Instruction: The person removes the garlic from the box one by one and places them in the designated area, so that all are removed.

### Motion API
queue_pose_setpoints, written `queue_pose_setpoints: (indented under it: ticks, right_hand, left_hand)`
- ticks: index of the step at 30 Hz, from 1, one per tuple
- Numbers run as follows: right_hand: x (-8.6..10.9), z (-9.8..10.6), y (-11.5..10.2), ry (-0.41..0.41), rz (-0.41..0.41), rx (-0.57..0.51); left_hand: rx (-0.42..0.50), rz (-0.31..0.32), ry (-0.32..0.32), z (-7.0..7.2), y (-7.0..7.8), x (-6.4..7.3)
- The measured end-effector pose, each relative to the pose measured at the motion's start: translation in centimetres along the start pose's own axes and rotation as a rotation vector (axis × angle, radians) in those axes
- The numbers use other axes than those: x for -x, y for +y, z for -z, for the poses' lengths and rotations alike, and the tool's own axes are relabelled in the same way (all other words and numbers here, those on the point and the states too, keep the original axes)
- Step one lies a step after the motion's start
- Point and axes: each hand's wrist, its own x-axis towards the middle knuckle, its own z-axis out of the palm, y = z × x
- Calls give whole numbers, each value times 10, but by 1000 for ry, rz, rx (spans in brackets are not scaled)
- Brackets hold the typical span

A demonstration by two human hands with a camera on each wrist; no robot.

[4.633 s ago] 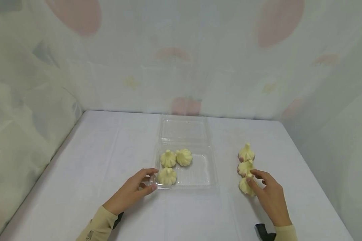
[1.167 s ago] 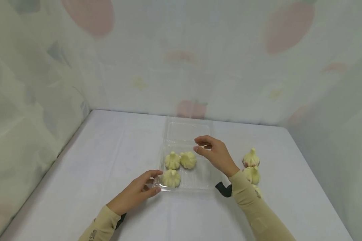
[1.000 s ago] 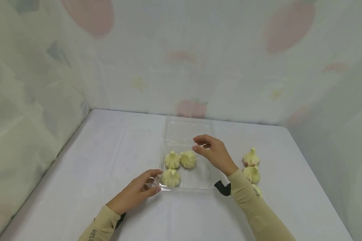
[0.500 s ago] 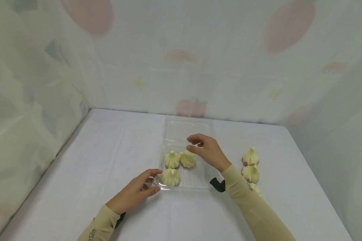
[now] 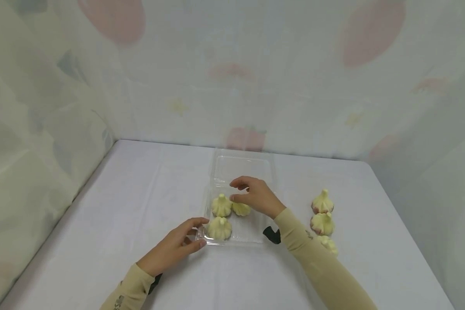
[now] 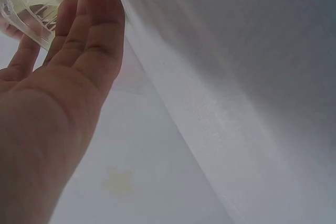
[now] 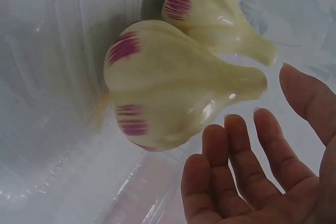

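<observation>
A clear plastic clamshell box [image 5: 252,234] lies unfolded on the table, its lid [image 5: 242,168] toward the back. Inside sit two garlic bulbs along the left side, a rear one [image 5: 221,206] and a front one [image 5: 219,228]; another garlic bulb [image 5: 241,209] is right of the rear one. My left hand [image 5: 174,245] touches the box's front left corner with relaxed, spread fingers. Above the box, my right hand [image 5: 255,196] partly covers the right bulb. The right wrist view shows the right hand's loosely bent fingers [image 7: 239,156] near a purple-streaked garlic bulb [image 7: 163,87], holding nothing.
Right of the box, garlic bulbs stand in a column: a back one [image 5: 322,201], a middle one [image 5: 322,223] and a front one [image 5: 327,244] partly behind the right sleeve [image 5: 321,262]. Patterned cloth [image 5: 294,86] hangs behind the white table [image 5: 159,185].
My right hand has left the right-hand column of bulbs and come over the box, drifting left above the bulb there. My left hand stays at the box's corner.
</observation>
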Motion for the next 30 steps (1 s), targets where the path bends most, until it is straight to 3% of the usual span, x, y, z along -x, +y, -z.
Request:
queue_pose_setpoints:
  ticks: [12,24,30]
  right_hand:
    - [-3,-9,4,-79,-26,71]
    - [-4,-10,7,-95,84,181]
    - [0,-6,5,-101,85,178]
  left_hand:
    - [1,6,-2,2,1,2]
    - [-1,7,3,2,1,3]
    - [-2,16,1,2,1,2]
